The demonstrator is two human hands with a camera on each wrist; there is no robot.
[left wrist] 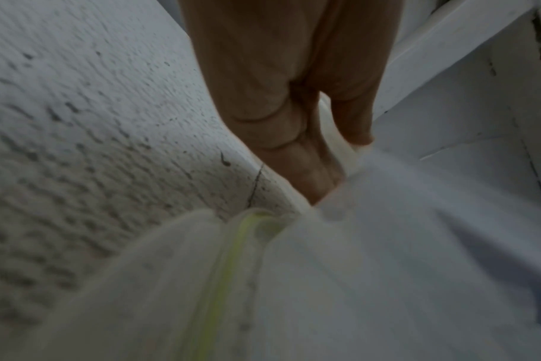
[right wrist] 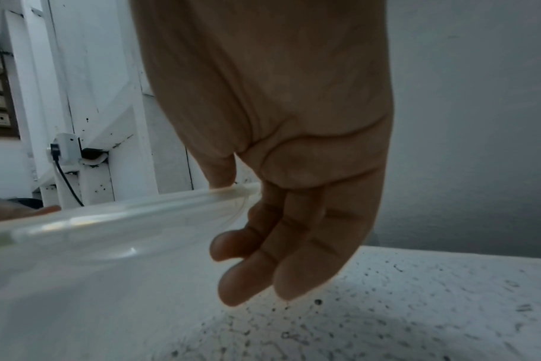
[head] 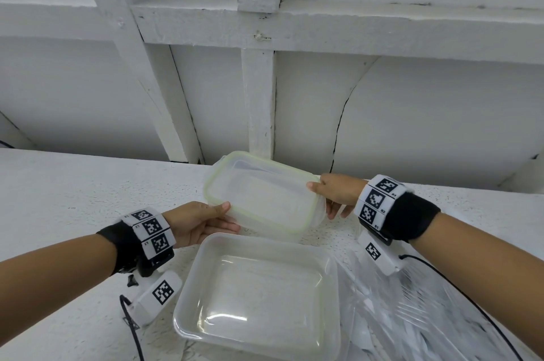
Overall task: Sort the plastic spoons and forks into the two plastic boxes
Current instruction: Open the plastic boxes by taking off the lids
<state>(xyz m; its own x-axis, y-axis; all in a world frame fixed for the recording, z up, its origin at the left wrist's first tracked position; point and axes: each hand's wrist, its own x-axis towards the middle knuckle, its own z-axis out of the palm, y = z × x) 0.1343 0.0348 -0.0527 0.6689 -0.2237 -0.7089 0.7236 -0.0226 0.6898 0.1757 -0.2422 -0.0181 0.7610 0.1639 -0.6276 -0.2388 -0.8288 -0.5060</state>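
— What is seen nearest, at the bottom of the head view?

— An open translucent plastic box [head: 259, 298] is set on the speckled white counter [head: 73, 192], at bottom centre. A heap of clear plastic cutlery [head: 412, 301] is spread at the lower right, just beside the box; spoons cannot be told from forks there.

— And the hands?

— A lid with a green seal [head: 262, 195] is held in the air above the counter, tilted, beyond the open box, at the middle of the frame. Its left edge is pinched by the left hand [head: 197, 222], thumb on top and fingers beneath. Its right edge is pinched by the right hand [head: 338, 192] between thumb and forefinger; in the right wrist view the other fingers [right wrist: 294, 244] are shown hanging loosely curled below the rim.

— Is a second box seen?

— It cannot be told; something translucent is glimpsed behind the lid.

— Farthest off?

— A white painted wall with timber framing [head: 259, 101] is seen across the upper frame.
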